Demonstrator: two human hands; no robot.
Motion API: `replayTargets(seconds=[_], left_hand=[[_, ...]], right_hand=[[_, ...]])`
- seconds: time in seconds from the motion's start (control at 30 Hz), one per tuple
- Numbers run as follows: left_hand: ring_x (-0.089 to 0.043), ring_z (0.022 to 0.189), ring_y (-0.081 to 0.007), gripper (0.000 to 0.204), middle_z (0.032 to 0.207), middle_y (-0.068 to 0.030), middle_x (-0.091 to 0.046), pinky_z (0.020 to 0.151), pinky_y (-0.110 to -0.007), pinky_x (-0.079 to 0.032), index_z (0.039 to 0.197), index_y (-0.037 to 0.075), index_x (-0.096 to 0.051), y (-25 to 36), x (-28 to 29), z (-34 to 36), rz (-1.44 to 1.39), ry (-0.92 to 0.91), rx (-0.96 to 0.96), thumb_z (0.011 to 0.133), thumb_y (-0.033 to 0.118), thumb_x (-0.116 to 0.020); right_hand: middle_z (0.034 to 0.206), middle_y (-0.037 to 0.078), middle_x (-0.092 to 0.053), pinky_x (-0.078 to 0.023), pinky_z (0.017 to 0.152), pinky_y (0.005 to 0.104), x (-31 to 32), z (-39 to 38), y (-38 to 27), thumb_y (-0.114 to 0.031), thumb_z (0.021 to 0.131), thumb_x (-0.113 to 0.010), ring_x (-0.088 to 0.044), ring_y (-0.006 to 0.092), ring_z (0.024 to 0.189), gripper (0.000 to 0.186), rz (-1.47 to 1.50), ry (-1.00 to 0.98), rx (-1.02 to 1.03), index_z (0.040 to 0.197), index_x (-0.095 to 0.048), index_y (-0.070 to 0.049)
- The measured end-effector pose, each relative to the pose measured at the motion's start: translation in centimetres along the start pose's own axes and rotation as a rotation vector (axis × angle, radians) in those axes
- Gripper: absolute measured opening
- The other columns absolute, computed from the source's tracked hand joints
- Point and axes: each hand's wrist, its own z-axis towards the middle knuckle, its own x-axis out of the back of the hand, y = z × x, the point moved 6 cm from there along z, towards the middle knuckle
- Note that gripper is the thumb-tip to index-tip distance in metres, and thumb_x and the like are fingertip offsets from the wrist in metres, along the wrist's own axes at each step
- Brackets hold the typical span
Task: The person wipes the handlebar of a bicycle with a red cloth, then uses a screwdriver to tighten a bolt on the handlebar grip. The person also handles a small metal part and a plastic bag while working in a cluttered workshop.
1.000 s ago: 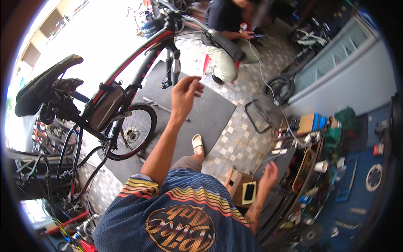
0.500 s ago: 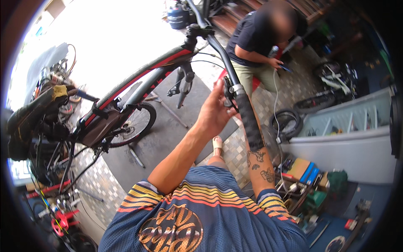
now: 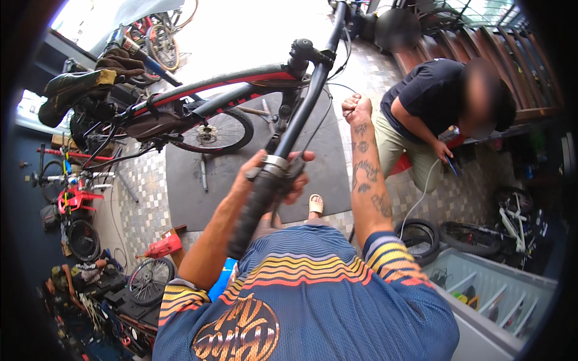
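The bicycle (image 3: 211, 81), dark with red stripes, is held up with its front end toward me. Its handlebar (image 3: 306, 117) slants down toward my chest, ending in a black rubber grip (image 3: 253, 210). From beneath, my left hand (image 3: 295, 188) wraps round the bar beside the grip, at the silver clamp (image 3: 276, 161) and brake lever; the bar hides part of the palm. To the right of the bar, my right hand (image 3: 357, 108) is raised in a closed fist close to a thin black cable (image 3: 340, 85). Whether anything is inside that fist cannot be seen.
A seated person (image 3: 427, 102) in a dark shirt holds a phone at the right. Loose tyres (image 3: 418, 237) and a grey divided bin (image 3: 500, 301) stand nearer. At left are wheels (image 3: 150, 281) and a red stool (image 3: 78, 201). A dark mat (image 3: 192, 180) covers the tiles.
The view has swung, and the handlebar's grip end lies farther left. My left hand has closed round the bar. My right hand, formerly hidden behind the bar, shows as a fist beyond it.
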Motion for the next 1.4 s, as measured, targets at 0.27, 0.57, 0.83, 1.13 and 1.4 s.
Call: replayTargets(seconds=[0.27,0.57,0.83,1.13,1.4], left_hand=[[-0.064,0.094,-0.0136,0.062,0.119,-0.0157,-0.067,0.075,-0.031,-0.056,0.157,0.004,-0.040,3.5,2.4,-4.2,0.325,0.029,-0.371,0.108,0.041,-0.053],[-0.058,0.083,-0.0174,0.038,0.087,-0.0048,-0.061,0.107,-0.042,-0.044,0.106,0.006,-0.062,-5.5,6.2,7.2,0.471,0.309,-0.693,0.113,0.038,-0.043],[-0.056,0.066,-0.0132,0.034,0.076,-0.0041,-0.063,0.071,-0.032,-0.049,0.111,0.005,-0.065,-1.1,10.3,-5.4,0.434,0.401,-0.548,0.107,0.037,-0.052],[-0.066,0.110,-0.0336,0.032,0.114,-0.0175,-0.065,0.099,-0.044,-0.052,0.116,0.003,-0.068,-9.6,0.7,-4.7,1.856,0.786,-1.258,0.084,-0.001,-0.073],[-0.071,0.082,-0.0368,0.022,0.087,-0.0167,-0.073,0.071,-0.046,-0.053,0.114,0.010,-0.067,-7.5,9.6,4.5,1.453,0.749,-0.595,0.104,0.026,-0.058]], right_hand=[[0.049,-0.006,-0.026,-0.019,0.033,0.0258,0.2,5.5,2.1,-0.028,0.103,-0.051,-0.023,0.0095,0.036,0.038,-0.097,-0.062,-0.011,0.069,-0.038,-0.020],[0.053,-0.006,-0.025,-0.017,0.035,0.0277,6.5,-2.4,6.1,-0.038,0.106,-0.056,-0.022,0.0098,0.038,0.045,0.041,0.059,0.166,0.069,-0.037,-0.019],[0.054,-0.009,-0.031,-0.020,0.036,0.0258,0.8,1.3,-1.3,-0.034,0.102,-0.070,-0.028,0.0050,0.040,0.048,-0.495,-0.152,0.535,0.067,-0.042,-0.017],[0.059,-0.007,-0.031,-0.022,0.035,0.0239,8.8,-6.4,7.6,-0.038,0.107,-0.058,-0.028,0.0063,0.043,0.036,-0.186,0.179,0.443,0.080,-0.052,-0.015],[0.054,-0.004,-0.028,-0.024,0.033,0.0287,8.5,-6.6,7.7,-0.047,0.110,-0.047,-0.028,0.0114,0.038,0.049,-0.376,-0.002,0.402,0.074,-0.035,-0.017]])
